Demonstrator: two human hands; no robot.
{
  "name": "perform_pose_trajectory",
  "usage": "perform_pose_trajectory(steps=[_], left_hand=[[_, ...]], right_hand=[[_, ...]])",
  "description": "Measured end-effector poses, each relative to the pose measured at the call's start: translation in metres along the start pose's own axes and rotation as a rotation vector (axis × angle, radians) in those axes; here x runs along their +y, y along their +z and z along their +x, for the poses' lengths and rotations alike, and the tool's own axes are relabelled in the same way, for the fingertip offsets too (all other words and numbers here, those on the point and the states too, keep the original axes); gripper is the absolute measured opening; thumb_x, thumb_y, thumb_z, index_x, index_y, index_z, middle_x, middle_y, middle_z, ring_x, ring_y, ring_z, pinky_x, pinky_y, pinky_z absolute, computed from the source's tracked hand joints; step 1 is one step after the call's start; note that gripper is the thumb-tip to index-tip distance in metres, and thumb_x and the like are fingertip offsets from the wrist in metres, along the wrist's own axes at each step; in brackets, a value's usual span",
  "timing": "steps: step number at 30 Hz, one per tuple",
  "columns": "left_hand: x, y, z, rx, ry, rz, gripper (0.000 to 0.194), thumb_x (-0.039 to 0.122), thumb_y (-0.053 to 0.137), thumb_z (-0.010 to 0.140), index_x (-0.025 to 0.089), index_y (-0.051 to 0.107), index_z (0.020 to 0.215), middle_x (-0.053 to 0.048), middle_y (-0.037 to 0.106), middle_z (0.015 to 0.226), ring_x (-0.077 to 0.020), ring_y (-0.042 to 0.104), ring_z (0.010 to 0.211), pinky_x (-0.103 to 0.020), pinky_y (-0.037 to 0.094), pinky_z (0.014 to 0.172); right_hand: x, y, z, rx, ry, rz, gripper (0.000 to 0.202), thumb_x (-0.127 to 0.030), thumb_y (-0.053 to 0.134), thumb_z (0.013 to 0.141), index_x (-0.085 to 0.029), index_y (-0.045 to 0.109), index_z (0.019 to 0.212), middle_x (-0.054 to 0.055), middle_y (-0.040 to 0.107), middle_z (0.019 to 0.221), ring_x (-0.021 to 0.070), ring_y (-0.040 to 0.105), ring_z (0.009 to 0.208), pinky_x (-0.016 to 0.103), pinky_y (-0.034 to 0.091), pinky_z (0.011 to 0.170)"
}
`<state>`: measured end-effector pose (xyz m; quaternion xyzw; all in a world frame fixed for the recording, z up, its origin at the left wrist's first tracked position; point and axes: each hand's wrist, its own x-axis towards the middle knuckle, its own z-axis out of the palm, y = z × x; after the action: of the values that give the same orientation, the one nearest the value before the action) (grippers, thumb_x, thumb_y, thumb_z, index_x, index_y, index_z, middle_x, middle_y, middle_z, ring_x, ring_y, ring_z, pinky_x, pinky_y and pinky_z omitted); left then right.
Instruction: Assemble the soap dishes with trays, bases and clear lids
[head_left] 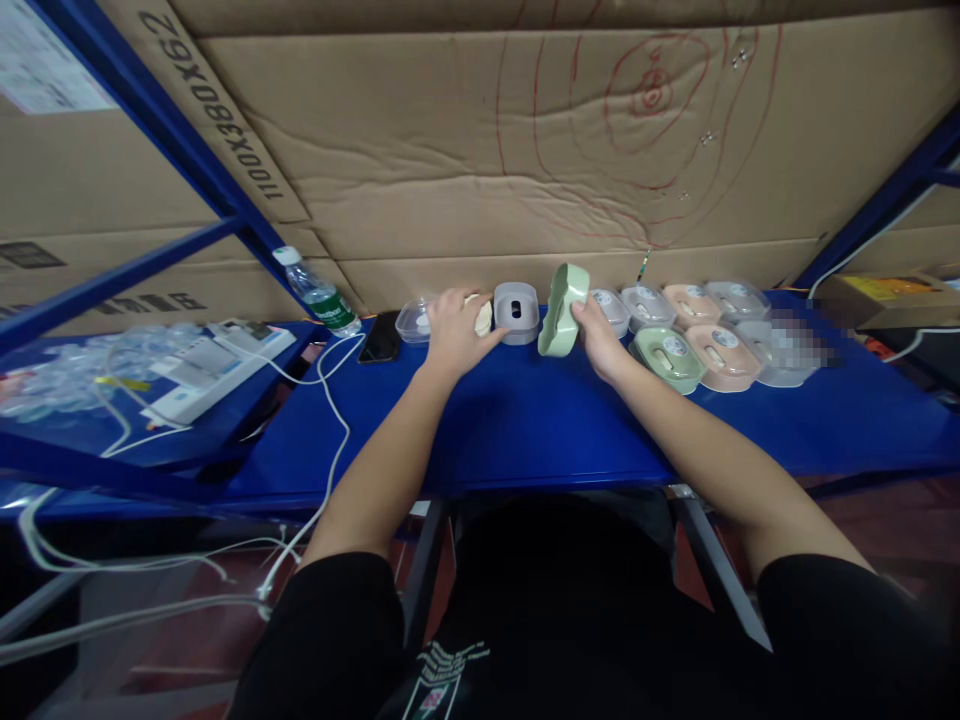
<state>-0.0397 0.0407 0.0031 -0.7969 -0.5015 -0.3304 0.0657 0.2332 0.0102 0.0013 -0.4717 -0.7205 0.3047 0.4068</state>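
Observation:
My right hand (598, 338) grips a light green plastic box (562, 312) by its right side, tipped up on edge above the blue table. The fingers of my left hand (459, 335) are closed round a cream-coloured rounded piece (484, 317), partly hidden by them. Between the two hands a grey plastic box (516, 330) with a dark opening in its middle stands on the table; my left thumb reaches close to it. Just left of that hand lies a clear plastic lid or shallow tray (411, 322), with something white in it.
At right, several lidded boxes in green (670, 362), pink (724, 360) and grey stand in two rows. A phone (379, 338), a water bottle (322, 297) and a white cable (339, 415) are at left. Cardboard (420, 130) walls the back; a blue frame post (180, 130) rises left.

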Motion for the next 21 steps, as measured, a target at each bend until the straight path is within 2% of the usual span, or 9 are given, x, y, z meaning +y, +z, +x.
perform_pose_trajectory(steps=[3, 5, 9, 11, 12, 14, 17, 19, 21], left_hand=[[0.021, 0.004, -0.002, -0.058, 0.253, -0.152, 0.058, 0.071, 0.068, 0.102, 0.027, 0.075, 0.14, -0.014, 0.071, 0.152, -0.0387, 0.062, 0.141, -0.057, 0.043, 0.123], [0.035, 0.01, -0.005, -0.102, 0.37, -0.183, 0.056, 0.071, 0.065, 0.104, 0.026, 0.078, 0.134, -0.013, 0.075, 0.145, -0.0363, 0.067, 0.136, -0.055, 0.048, 0.117], [0.048, 0.024, -0.011, -0.112, 0.437, -0.124, 0.032, 0.051, 0.065, 0.111, 0.025, 0.083, 0.117, -0.011, 0.083, 0.131, -0.0321, 0.073, 0.125, -0.051, 0.052, 0.107], [0.045, 0.027, -0.01, -0.079, 0.421, -0.111, 0.027, 0.041, 0.063, 0.112, 0.024, 0.082, 0.119, -0.011, 0.084, 0.131, -0.0309, 0.074, 0.127, -0.051, 0.052, 0.109], [0.041, 0.027, -0.009, -0.054, 0.401, -0.109, 0.026, 0.039, 0.061, 0.113, 0.023, 0.081, 0.121, -0.011, 0.083, 0.133, -0.0305, 0.074, 0.129, -0.051, 0.052, 0.112], [0.031, 0.026, -0.005, -0.004, 0.345, -0.098, 0.028, 0.035, 0.058, 0.114, 0.022, 0.079, 0.126, -0.012, 0.081, 0.14, -0.0308, 0.072, 0.135, -0.052, 0.051, 0.119], [0.014, 0.027, 0.002, 0.021, 0.245, -0.047, 0.028, 0.031, 0.056, 0.114, 0.022, 0.078, 0.128, -0.012, 0.078, 0.148, -0.0334, 0.066, 0.147, -0.055, 0.047, 0.127], [0.006, 0.028, 0.007, -0.002, 0.175, -0.005, 0.029, 0.029, 0.055, 0.113, 0.022, 0.076, 0.131, -0.012, 0.075, 0.152, -0.0344, 0.065, 0.148, -0.057, 0.045, 0.13], [0.002, 0.031, 0.009, -0.038, 0.118, 0.027, 0.03, 0.026, 0.054, 0.113, 0.021, 0.075, 0.134, -0.013, 0.074, 0.154, -0.0343, 0.068, 0.144, -0.059, 0.044, 0.13]], right_hand=[[0.005, 0.003, 0.003, 0.055, 0.144, 0.239, 0.099, -0.095, 0.014, 0.099, -0.031, 0.031, 0.174, 0.017, 0.075, 0.144, 0.04, 0.073, 0.129, 0.064, 0.058, 0.108], [0.004, 0.007, 0.003, 0.034, 0.192, 0.358, 0.102, -0.098, 0.02, 0.097, -0.029, 0.038, 0.169, 0.016, 0.077, 0.139, 0.0393, 0.074, 0.125, 0.061, 0.059, 0.104], [0.003, 0.014, 0.001, 0.025, 0.148, 0.647, 0.096, -0.101, 0.037, 0.093, -0.033, 0.053, 0.16, 0.012, 0.079, 0.139, 0.0387, 0.073, 0.129, 0.059, 0.06, 0.104], [0.006, 0.011, 0.002, 0.031, 0.13, 0.633, 0.093, -0.099, 0.035, 0.095, -0.038, 0.05, 0.163, 0.01, 0.076, 0.148, 0.0395, 0.069, 0.137, 0.063, 0.058, 0.11], [0.008, 0.008, 0.002, 0.043, 0.116, 0.548, 0.092, -0.097, 0.034, 0.097, -0.04, 0.046, 0.168, 0.01, 0.072, 0.156, 0.04, 0.066, 0.144, 0.065, 0.055, 0.115], [0.012, -0.002, 0.003, 0.089, 0.055, 0.23, 0.095, -0.093, 0.038, 0.099, -0.038, 0.034, 0.177, 0.01, 0.058, 0.172, 0.0414, 0.054, 0.158, 0.068, 0.046, 0.126], [0.017, -0.018, 0.001, 0.088, -0.059, -0.401, 0.108, -0.08, 0.056, 0.099, -0.02, 0.024, 0.183, 0.018, 0.037, 0.186, 0.0457, 0.03, 0.173, 0.067, 0.028, 0.138], [0.019, -0.024, 0.0, 0.053, -0.012, -0.671, 0.104, -0.069, 0.059, 0.102, -0.013, 0.023, 0.182, 0.022, 0.032, 0.187, 0.048, 0.026, 0.174, 0.07, 0.023, 0.139], [0.021, -0.026, -0.001, 0.029, 0.088, -0.81, 0.099, -0.064, 0.059, 0.103, -0.012, 0.026, 0.182, 0.024, 0.03, 0.188, 0.0498, 0.026, 0.174, 0.076, 0.019, 0.138]])
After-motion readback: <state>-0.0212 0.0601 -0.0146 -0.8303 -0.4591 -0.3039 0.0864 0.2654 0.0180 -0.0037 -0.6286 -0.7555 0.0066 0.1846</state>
